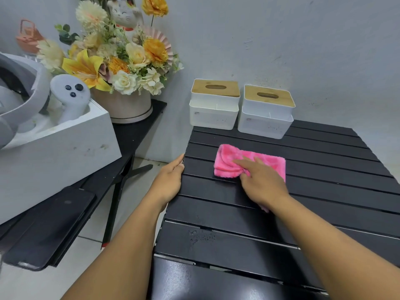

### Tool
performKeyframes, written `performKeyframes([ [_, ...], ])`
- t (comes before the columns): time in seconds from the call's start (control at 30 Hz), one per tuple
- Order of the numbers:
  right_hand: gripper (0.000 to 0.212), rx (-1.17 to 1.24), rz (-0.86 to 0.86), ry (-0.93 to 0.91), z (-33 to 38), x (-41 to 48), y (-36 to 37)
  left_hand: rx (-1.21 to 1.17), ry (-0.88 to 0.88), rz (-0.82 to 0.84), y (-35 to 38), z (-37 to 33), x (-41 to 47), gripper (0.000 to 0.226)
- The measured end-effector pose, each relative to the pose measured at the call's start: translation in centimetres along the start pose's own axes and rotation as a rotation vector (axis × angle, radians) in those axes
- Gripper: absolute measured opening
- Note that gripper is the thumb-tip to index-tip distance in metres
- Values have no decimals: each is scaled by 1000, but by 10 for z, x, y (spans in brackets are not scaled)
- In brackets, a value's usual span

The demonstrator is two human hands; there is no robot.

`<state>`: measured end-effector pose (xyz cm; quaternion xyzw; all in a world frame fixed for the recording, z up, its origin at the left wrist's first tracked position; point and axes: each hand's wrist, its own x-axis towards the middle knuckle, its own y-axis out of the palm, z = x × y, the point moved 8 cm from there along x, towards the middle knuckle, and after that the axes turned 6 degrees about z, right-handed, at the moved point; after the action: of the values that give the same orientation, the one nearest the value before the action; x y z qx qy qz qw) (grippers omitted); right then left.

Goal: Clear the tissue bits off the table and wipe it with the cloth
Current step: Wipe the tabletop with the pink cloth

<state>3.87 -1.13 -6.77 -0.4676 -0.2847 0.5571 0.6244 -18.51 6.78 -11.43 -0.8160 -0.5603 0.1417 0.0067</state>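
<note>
A pink cloth [229,161] lies bunched on the black slatted table [324,169], near its middle. My right hand [263,182] presses flat on the cloth's right half, fingers spread toward the left, with a bit of cloth showing under the wrist. My left hand [171,180] rests on the table's left edge, fingers curled over the rim. No tissue bits show on the slats. A few water droplets [201,234] sit on a near slat.
Two white tissue boxes with wooden lids [214,105] [267,113] stand at the table's far edge against the wall. To the left, a second black table [134,135] carries a flower pot [123,105], a white box with a controller [71,94], and a dark phone [49,224].
</note>
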Motion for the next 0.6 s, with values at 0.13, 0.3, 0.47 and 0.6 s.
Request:
performKeyframes([
  [0.13, 49, -37, 1, -13, 42, 25, 6, 22, -3, -12, 0, -1, -1, 43],
  [0.3, 52, -80, 127, -219, 85, 14, 33, 65, 7, -8, 0, 2, -2, 37],
  [0.47, 54, -72, 152, -302, 50, -29, 24, 77, 15, -37, 0, -5, -6, 40],
  [0.6, 56, -66, 99, -165, -2, -38, 5, 94, 24, -37, 1, -12, -13, 41],
])
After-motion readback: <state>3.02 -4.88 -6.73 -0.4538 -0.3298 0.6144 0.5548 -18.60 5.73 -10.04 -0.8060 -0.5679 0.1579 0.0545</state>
